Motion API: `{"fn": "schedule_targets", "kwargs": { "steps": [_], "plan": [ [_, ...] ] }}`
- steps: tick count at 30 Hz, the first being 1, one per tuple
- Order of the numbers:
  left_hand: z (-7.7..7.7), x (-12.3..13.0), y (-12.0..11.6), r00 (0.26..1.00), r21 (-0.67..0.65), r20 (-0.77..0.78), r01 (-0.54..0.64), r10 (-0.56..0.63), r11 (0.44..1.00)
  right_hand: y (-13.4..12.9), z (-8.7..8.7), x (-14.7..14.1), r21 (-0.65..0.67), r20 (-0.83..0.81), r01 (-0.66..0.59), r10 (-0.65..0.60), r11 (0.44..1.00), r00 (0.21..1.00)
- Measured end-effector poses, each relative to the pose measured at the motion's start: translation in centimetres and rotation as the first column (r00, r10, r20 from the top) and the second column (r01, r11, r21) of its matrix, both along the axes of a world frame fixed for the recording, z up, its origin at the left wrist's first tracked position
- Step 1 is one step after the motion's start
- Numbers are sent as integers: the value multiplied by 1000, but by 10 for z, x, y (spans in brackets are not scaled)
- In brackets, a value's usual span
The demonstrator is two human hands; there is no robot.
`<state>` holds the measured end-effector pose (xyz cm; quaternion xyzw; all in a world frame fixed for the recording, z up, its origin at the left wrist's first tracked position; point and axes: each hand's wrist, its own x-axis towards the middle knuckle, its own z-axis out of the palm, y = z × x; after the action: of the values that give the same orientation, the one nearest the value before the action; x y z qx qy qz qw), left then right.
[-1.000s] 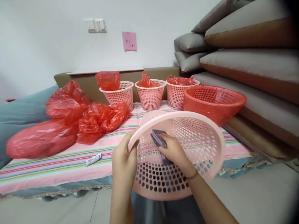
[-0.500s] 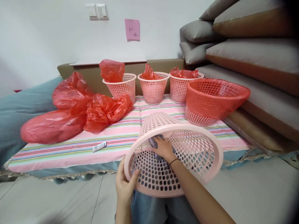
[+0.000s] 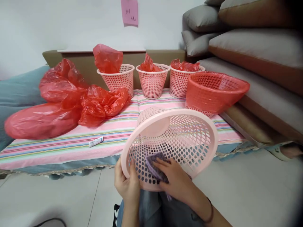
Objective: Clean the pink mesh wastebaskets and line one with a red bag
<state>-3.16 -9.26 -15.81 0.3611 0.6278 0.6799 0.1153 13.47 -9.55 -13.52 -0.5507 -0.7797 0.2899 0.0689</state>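
A pink perforated plastic basket lies tilted on its side above my lap, its wide mouth facing me. My left hand grips the rim at the lower left, thumb inside and fingers around the outside. Inside the mouth, my right hand presses a purple-grey cloth against the lower inner wall, near the rim. Part of the cloth is hidden under the fingers, and a bit hangs below the rim.
Behind stand pink baskets holding red plastic bags, and one basket covered by a red bag. Filled red bags lie left on the striped cover, beside a small white tube. Grey cushions are stacked right. A foot shows at right.
My right hand has drawn the cloth from deep inside the basket toward the lower rim. The basket has shifted slightly left and up in view. The camera has tilted down.
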Motion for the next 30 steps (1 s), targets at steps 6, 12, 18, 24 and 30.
{"fn": "schedule_targets", "kwargs": {
  "steps": [6, 12, 18, 24, 30],
  "plan": [
    [9, 0, -3, 989, 6, -89, 117, -116, 993, 14, 26, 39, -122, -317, -258, 209, 958, 925],
    [23, 13, -10, 958, 43, -158, 249, -240, 967, 116, -7, 11, 119, -175, 82, -61, 990, 983],
    [22, 15, -6, 969, 38, -157, 197, -189, 980, 139, -46, -18, 133, 68, 160, -170, 978, 983],
    [15, 7, -2, 993, -26, -111, 41, -43, 999, 91, -37, -13, 94, 109, 92, -102, 991, 989],
    [22, 0, 4, 999, -43, -20, -38, 37, 998, -2, -1, 1, -49, -108, 10, -15, 999, 994]
  ]
}}
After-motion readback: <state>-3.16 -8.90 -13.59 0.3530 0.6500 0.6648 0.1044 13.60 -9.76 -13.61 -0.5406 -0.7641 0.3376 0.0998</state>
